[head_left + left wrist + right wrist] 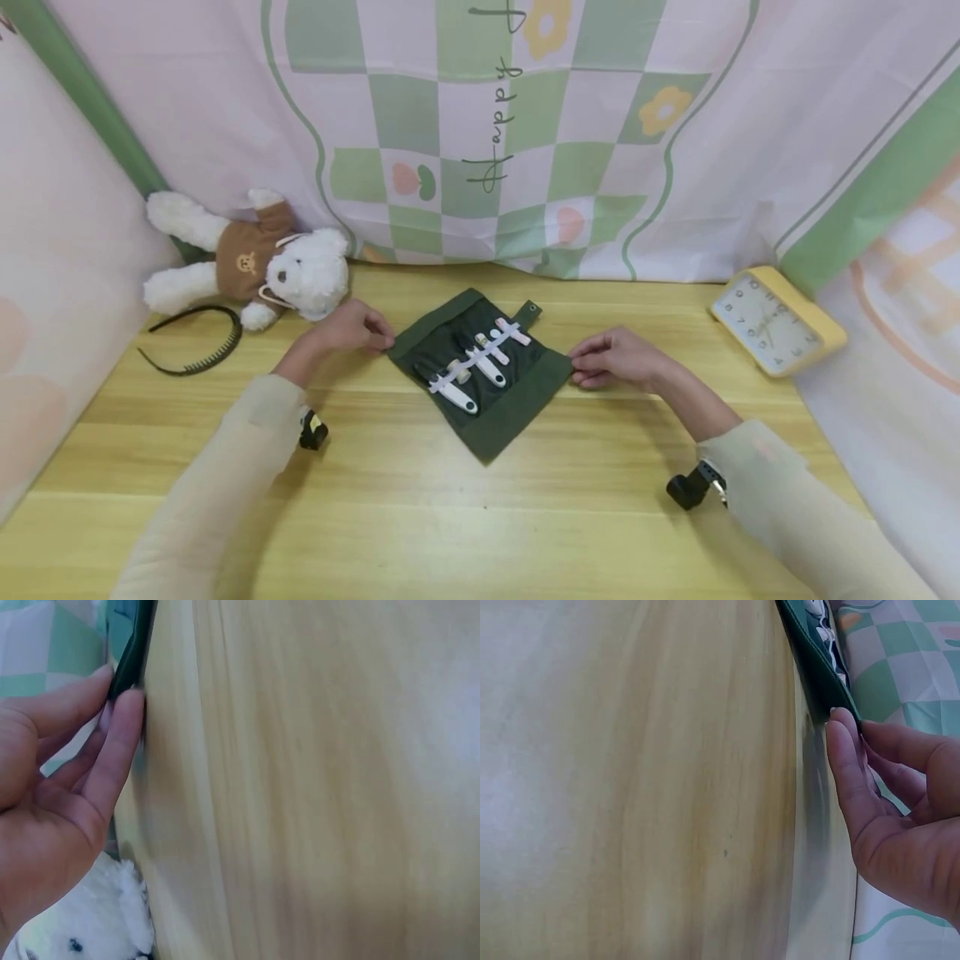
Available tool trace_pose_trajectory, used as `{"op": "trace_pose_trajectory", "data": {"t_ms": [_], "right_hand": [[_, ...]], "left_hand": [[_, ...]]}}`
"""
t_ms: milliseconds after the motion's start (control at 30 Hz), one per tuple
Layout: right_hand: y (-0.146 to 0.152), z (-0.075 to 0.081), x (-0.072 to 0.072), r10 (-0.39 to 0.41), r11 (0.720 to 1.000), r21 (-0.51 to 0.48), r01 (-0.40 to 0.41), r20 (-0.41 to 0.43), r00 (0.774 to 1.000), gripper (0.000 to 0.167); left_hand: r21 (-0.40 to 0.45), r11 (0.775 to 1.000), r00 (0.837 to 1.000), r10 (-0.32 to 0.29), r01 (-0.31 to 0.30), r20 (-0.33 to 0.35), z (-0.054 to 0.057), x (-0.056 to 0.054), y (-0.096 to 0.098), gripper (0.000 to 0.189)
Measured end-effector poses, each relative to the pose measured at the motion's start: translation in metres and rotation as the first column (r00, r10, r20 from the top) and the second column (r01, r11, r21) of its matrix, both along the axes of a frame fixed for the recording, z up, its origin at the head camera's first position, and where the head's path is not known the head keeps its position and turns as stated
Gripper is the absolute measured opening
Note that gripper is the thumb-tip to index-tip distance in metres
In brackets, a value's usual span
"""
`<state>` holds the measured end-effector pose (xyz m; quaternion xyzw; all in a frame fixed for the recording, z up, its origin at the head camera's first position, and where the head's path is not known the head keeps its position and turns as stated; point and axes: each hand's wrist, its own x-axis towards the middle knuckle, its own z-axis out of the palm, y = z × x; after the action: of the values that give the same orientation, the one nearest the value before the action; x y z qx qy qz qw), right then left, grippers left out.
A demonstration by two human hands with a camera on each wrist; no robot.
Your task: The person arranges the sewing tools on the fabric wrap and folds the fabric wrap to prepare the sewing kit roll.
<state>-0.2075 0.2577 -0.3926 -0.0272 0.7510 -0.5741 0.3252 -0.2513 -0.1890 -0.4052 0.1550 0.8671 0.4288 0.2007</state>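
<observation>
A dark green fabric tool roll (517,417) lies unfolded at an angle in the middle of the table in the head view. Across its inside runs a pale elastic strap holding several small tools, among them a white-handled one (459,398) and a pink-and-white one (513,332). My left hand (347,327) pinches the roll's left corner between thumb and fingers; the left wrist view shows the folded green edge (133,656) at the fingertips. At the opposite corner my right hand (617,358) pinches the fabric, its thumb and fingertips on the green edge (821,675) in the right wrist view.
A white plush dog (247,262) in a brown top lies at the back left, with a black headband (213,354) in front of it. A yellow clock (776,321) stands at the right. Behind the table (480,533) hangs a checked curtain (472,117).
</observation>
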Motion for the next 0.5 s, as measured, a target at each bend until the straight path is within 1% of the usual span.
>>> {"op": "trace_pose_trajectory", "data": {"t_ms": [67, 200, 367, 500], "right_hand": [[0.000, 0.001, -0.003, -0.017, 1.000, 0.004, 0.017, -0.008, 1.000, 0.037], [-0.002, 0.002, -0.007, -0.052, 0.998, 0.017, 0.053, -0.027, 0.998, 0.037], [-0.006, 0.001, -0.012, -0.103, 0.994, 0.013, 0.104, -0.041, 0.994, 0.036], [-0.008, -0.001, -0.016, -0.140, 0.990, 0.011, 0.141, -0.056, 0.989, 0.037]], "left_hand": [[0.012, 0.999, 0.999, -0.030, 0.029, 0.022, 0.001, 0.002, -0.003, 0.012], [0.001, 0.998, 0.997, -0.056, 0.056, 0.054, 0.002, 0.004, -0.007, 0.013], [0.002, 0.998, 0.994, -0.059, 0.059, 0.097, 0.005, 0.008, -0.008, 0.017], [0.006, 0.998, 0.991, -0.064, 0.064, 0.114, 0.006, 0.010, -0.008, 0.019]]}}
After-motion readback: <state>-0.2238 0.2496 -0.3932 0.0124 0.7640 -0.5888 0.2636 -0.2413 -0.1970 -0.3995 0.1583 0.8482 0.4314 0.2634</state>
